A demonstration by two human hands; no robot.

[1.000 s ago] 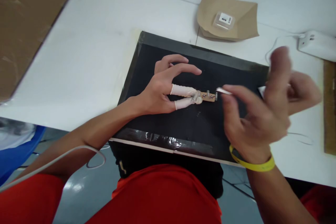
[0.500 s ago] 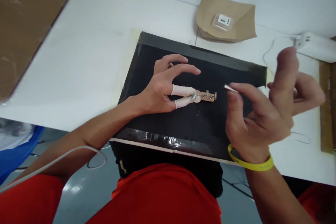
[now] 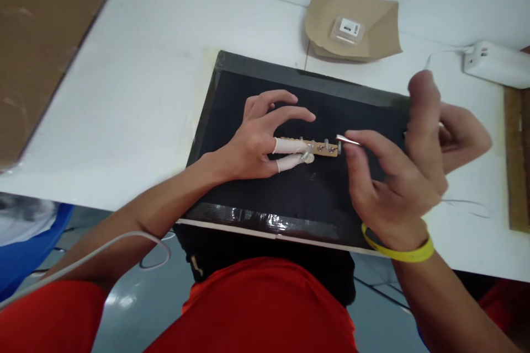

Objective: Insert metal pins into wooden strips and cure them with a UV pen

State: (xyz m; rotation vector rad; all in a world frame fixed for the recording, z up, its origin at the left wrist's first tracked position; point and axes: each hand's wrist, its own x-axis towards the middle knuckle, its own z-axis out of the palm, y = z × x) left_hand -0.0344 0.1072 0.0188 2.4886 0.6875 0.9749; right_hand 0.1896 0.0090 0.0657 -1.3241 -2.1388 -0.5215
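Observation:
White finger cots cover the thumb and a finger of my left hand [image 3: 259, 140]. Those two fingers are closed at a narrow tan strip [image 3: 329, 150], steadying it over the black mat. Small clear upright pieces and shiny purplish bits sit along the strip, which partly hides behind the cots. My right hand [image 3: 397, 168], with a yellow wristband [image 3: 408, 253], pinches a slim silver tool [image 3: 346, 139] between thumb and index finger. The tool's tip is at the strip's right end; whether it touches, I cannot tell. Most of the tool is hidden, so its kind is unclear.
A black mat [image 3: 256, 201] with taped edges lies on the white table [image 3: 124, 83]. Behind it stands a brown paper tray [image 3: 379, 27] holding a small clear labelled box [image 3: 348, 29]. A white power strip [image 3: 494, 63] is at right, cardboard [image 3: 45, 27] at left.
My right hand has moved left, bringing the silver tool to the strip's end. The finger cots have shifted on the strip, and more of it now shows behind them.

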